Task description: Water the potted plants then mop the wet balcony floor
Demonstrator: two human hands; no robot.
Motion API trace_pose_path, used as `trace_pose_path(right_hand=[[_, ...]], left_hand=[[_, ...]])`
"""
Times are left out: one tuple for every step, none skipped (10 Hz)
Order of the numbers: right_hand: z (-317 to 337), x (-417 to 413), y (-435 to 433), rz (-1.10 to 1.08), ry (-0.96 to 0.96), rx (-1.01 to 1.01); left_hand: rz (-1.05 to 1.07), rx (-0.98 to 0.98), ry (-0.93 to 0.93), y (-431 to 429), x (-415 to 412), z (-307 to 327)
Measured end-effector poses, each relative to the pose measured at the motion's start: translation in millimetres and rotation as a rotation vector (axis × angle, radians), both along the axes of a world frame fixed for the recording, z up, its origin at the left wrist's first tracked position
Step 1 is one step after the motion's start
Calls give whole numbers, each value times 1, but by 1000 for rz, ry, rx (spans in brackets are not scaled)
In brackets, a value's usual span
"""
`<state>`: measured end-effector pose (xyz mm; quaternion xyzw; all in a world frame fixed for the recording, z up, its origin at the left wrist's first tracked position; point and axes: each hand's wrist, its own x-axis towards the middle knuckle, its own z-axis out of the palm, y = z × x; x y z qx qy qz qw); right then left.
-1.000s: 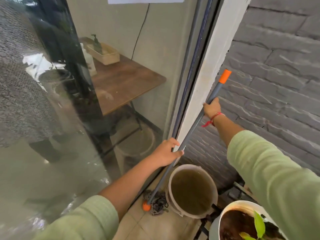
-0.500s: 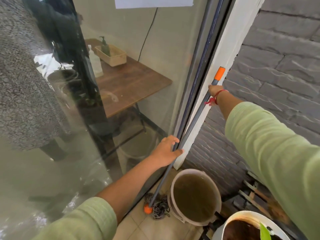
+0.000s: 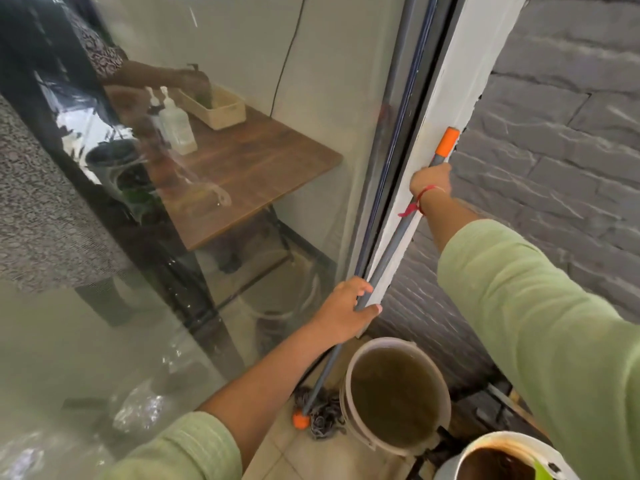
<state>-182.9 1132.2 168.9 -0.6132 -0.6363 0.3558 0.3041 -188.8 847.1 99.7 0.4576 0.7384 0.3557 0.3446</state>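
A mop with a grey handle [image 3: 391, 251] and orange tip leans along the white door frame [image 3: 460, 81]. Its dark string head [image 3: 320, 412] rests on the tiled floor beside a white bucket [image 3: 346, 379] of murky water. My left hand [image 3: 343, 311] grips the handle at mid-height. My right hand [image 3: 431, 183], with a red thread on the wrist, grips it just below the orange tip. A white plant pot [image 3: 460, 455] with dark soil shows at the bottom right corner.
A large glass pane [image 3: 207, 202] fills the left, with a wooden table and bottles behind it and another person's reflection or figure there. A grey stone wall [image 3: 554, 150] stands on the right. Dark metal pot stands lie near the bucket.
The mop handle has tilted more upright against the door frame. My right hand has risen with it, and the view has shifted slightly.
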Motion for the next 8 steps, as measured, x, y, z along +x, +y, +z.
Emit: trace_pose_path(right_hand=[[-7,26,17,-14,-5,-35],[-4,38,33,30,-14,-131],[-1,37,30,47,-137,-154],[-5,31,31,171,-156,-175],[-3,30,17,231,-167,-244],[-8,35,2,228,-107,-252],[-21,44,-13,199,13,-232],[-24,56,-69,270,90,-356]], left_hand=[[4,3,0,0,-1,-1],[16,5,-5,2,-4,-4],[9,-28,-7,4,-2,-6],[8,-44,-4,6,-1,-10],[17,-57,1,4,0,-10],[26,-41,10,1,-2,-8],[32,-34,10,-1,-1,4],[45,3,18,-1,1,16]])
